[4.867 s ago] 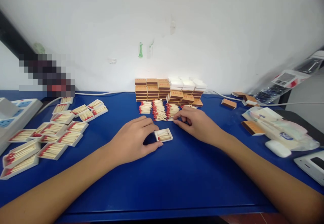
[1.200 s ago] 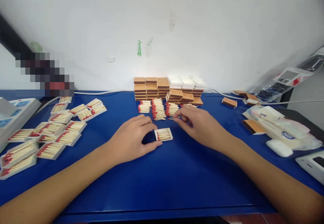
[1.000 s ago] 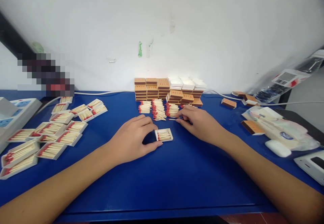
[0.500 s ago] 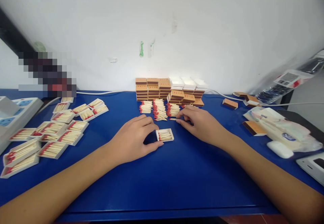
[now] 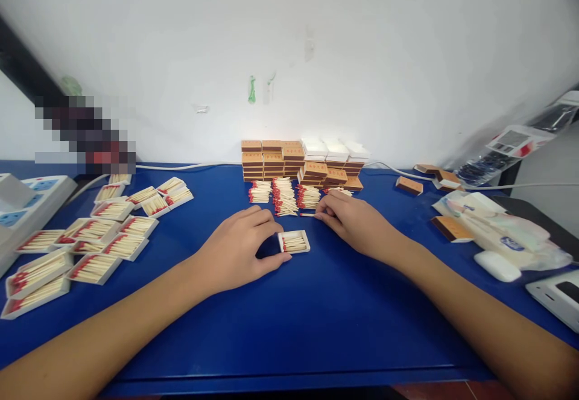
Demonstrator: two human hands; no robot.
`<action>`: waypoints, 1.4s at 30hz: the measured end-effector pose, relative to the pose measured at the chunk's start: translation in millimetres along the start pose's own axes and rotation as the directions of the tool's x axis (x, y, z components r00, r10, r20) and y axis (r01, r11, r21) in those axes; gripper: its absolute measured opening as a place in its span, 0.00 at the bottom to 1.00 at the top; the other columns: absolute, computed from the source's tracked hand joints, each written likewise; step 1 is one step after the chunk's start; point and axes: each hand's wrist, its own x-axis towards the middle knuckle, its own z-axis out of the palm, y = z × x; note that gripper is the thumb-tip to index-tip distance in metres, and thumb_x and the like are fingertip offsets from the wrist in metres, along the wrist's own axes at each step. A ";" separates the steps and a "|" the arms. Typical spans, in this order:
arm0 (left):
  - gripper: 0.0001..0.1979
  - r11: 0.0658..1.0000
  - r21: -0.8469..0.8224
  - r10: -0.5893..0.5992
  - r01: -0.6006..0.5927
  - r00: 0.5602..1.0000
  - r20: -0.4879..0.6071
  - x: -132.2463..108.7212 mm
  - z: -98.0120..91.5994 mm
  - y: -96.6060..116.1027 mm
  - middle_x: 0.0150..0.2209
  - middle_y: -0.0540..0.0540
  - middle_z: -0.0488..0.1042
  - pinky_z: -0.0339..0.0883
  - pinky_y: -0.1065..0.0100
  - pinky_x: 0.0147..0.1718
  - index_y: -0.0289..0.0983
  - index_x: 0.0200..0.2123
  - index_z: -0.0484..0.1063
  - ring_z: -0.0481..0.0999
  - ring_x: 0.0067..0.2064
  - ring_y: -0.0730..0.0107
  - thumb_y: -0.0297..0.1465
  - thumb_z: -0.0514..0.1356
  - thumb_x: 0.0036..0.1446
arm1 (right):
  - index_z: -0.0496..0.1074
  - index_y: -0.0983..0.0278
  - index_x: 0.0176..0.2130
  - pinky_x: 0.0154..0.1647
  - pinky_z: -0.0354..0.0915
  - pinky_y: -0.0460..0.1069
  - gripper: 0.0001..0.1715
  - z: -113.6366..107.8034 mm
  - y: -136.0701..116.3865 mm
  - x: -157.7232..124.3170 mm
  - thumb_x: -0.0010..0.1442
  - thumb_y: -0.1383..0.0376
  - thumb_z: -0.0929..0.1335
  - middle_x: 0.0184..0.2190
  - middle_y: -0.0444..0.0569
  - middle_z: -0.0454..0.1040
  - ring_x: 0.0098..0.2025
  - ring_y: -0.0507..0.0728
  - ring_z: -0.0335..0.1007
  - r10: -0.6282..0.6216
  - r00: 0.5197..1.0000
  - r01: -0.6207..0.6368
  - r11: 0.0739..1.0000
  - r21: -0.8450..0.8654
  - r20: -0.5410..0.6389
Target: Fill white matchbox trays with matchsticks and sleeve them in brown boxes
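A small white matchbox tray [image 5: 294, 242], partly filled with red-tipped matches, lies on the blue table in front of me. My left hand [image 5: 242, 240] steadies its left end, thumb at the near edge and index finger at the far corner. My right hand [image 5: 350, 218] pinches the plain end of a single match [image 5: 308, 215] between thumb and fingertips, its red head pointing left. Just beyond are heaps of loose matches [image 5: 284, 196] in several bundles. The rightmost heap [image 5: 339, 191] is partly hidden by my right hand.
Stacked brown matchboxes [image 5: 272, 160] and white trays [image 5: 335, 149] stand against the wall. Match-filled trays [image 5: 94, 266] spread across the left, beside a power strip [image 5: 34, 201]. At right lie loose matchboxes [image 5: 409, 185], a tissue pack [image 5: 506, 231], a white case [image 5: 497, 265] and a bottle [image 5: 511, 143].
The view has shifted very slightly. My right fingers have drawn in a little around the match, whose red head now shows clearly. My left hand and the tray stay in place.
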 end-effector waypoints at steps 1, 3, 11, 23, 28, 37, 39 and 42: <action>0.14 1.000 0.000 0.001 -0.001 1.000 -0.003 0.0 0.0 -0.1 0.42 0.43 0.78 0.74 0.56 0.48 0.36 0.48 0.79 0.78 0.47 0.57 0.40 0.66 0.66 | 0.69 0.61 0.41 0.36 0.62 0.51 0.07 -0.2 0.1 -0.3 0.75 0.64 0.64 0.41 0.51 0.74 0.36 0.58 0.70 -0.007 1.000 0.007 1.000 -0.007 0.000; 0.15 1.000 0.001 0.003 -0.003 1.000 -0.010 0.0 0.0 -0.5 0.42 0.42 0.78 0.74 0.56 0.48 0.36 0.48 0.79 0.78 0.47 0.57 0.40 0.66 0.66 | 0.69 0.61 0.42 0.36 0.63 0.51 0.08 -1.9 -0.9 -1.1 0.75 0.64 0.63 0.42 0.52 0.74 0.37 0.59 0.70 -0.019 1.000 0.019 1.000 -0.013 -0.008; 0.14 1.000 0.003 0.002 -0.002 1.000 -0.017 0.4 -0.2 -0.6 0.42 0.43 0.79 0.75 0.56 0.48 0.35 0.47 0.79 0.78 0.47 0.57 0.39 0.67 0.66 | 0.68 0.61 0.42 0.37 0.64 0.52 0.06 -9.1 -9.7 -3.6 0.75 0.65 0.63 0.41 0.51 0.73 0.37 0.59 0.70 -0.070 0.997 0.070 0.998 0.004 -0.040; 0.14 1.000 0.007 0.001 -0.001 1.000 -0.026 -0.1 0.4 -1.1 0.43 0.43 0.80 0.75 0.55 0.48 0.36 0.47 0.79 0.78 0.47 0.56 0.40 0.67 0.66 | 0.69 0.61 0.43 0.37 0.64 0.52 0.05 -11.8 -8.6 -5.9 0.74 0.65 0.64 0.41 0.51 0.74 0.38 0.59 0.71 -0.039 0.999 0.039 0.998 0.041 -0.002; 0.15 1.000 0.001 -0.001 0.001 1.000 -0.018 -0.1 -0.3 -0.6 0.43 0.42 0.79 0.75 0.54 0.48 0.35 0.47 0.79 0.78 0.47 0.56 0.40 0.67 0.65 | 0.70 0.61 0.43 0.37 0.64 0.52 0.06 -9.4 -8.4 -3.6 0.74 0.62 0.66 0.41 0.51 0.74 0.38 0.59 0.72 -0.030 0.997 0.024 0.997 0.079 0.073; 0.15 1.000 -0.001 -0.002 0.002 1.000 -0.019 0.2 0.1 -1.1 0.43 0.42 0.79 0.74 0.55 0.48 0.35 0.47 0.79 0.78 0.47 0.56 0.40 0.67 0.66 | 0.69 0.61 0.41 0.37 0.66 0.51 0.07 -17.2 -17.5 -5.0 0.74 0.67 0.63 0.42 0.52 0.75 0.38 0.58 0.74 -0.078 0.996 0.075 0.996 0.051 0.050; 0.14 1.000 -0.005 -0.003 0.003 1.000 -0.017 0.6 0.3 -1.3 0.43 0.42 0.79 0.74 0.55 0.48 0.35 0.47 0.79 0.78 0.47 0.56 0.39 0.67 0.65 | 0.69 0.62 0.41 0.36 0.65 0.51 0.07 -17.8 -25.9 -6.9 0.75 0.67 0.64 0.41 0.51 0.75 0.37 0.57 0.74 -0.120 0.993 0.120 0.993 0.009 0.009; 0.15 1.000 -0.001 0.002 -0.002 1.000 -0.015 0.9 0.9 -1.6 0.43 0.43 0.79 0.74 0.55 0.48 0.34 0.47 0.79 0.78 0.46 0.56 0.39 0.67 0.65 | 0.71 0.63 0.42 0.32 0.63 0.50 0.08 -12.8 -41.2 -9.6 0.75 0.67 0.64 0.40 0.50 0.76 0.35 0.57 0.74 -0.200 0.980 0.198 0.974 -0.111 -0.011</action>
